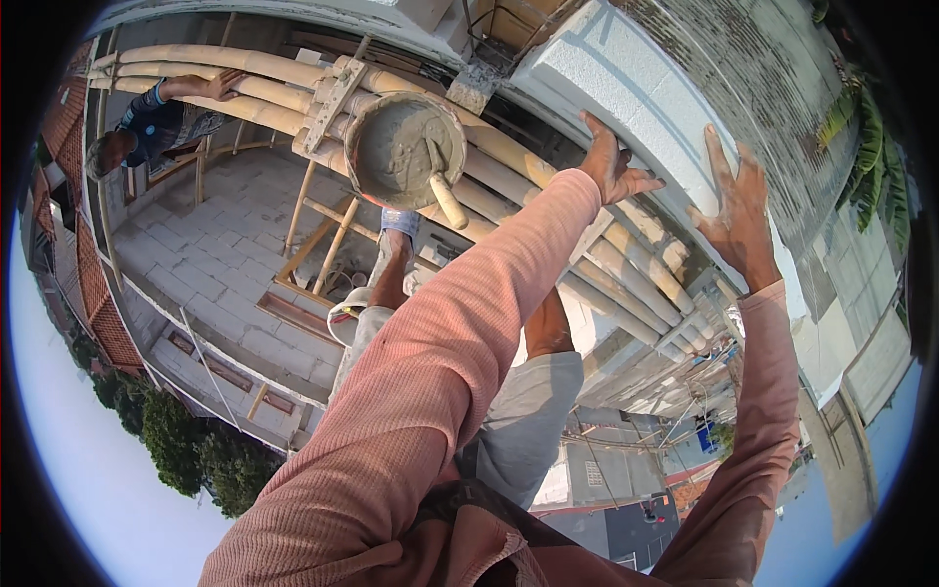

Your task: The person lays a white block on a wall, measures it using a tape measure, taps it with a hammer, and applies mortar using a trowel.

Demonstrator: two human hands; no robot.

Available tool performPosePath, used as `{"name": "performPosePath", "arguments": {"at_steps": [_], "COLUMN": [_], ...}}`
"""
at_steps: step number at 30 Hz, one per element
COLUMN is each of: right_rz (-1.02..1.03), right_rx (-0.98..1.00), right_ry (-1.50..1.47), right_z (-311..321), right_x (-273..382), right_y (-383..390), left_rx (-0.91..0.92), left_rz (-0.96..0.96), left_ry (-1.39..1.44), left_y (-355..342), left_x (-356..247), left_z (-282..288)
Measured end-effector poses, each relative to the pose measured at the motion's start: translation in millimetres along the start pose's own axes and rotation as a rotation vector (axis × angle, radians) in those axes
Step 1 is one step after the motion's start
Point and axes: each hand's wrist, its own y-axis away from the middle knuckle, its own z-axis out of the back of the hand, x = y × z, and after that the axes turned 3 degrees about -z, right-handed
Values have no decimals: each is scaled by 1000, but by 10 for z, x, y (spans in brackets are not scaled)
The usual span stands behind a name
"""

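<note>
A white lightweight block (626, 88) lies along the wall at the upper right. My right hand (734, 210) rests on its right part with fingers spread. My left hand (618, 168) is at the block's lower edge, fingers apart, its upper fingertips at or very near the block. Left of my hands, a round bucket of wet grey mortar (391, 147) stands on bamboo poles (499, 166), with a tool's pale wooden handle (448, 201) sticking out of it. My left forearm crosses the middle of the view and hides part of the poles and my legs.
A co-worker (147, 127) at the upper left has a hand on the bamboo. Below lies a tiled or block floor (225, 245) with a bamboo ladder (318, 235). The drop beside the poles shows rooftops (98, 313) and trees. Banana leaves (866, 166) hang at the right.
</note>
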Motion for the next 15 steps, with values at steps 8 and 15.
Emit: {"name": "performPosePath", "arguments": {"at_steps": [8,15], "right_rz": [14,16], "right_rx": [40,22], "right_ry": [43,7], "right_z": [-40,-38], "right_x": [-54,-133], "right_y": [24,40], "left_rx": [106,96], "left_rz": [-54,-1], "left_ry": [13,64], "left_y": [-125,-142], "left_x": [101,92], "left_z": [176,52]}}
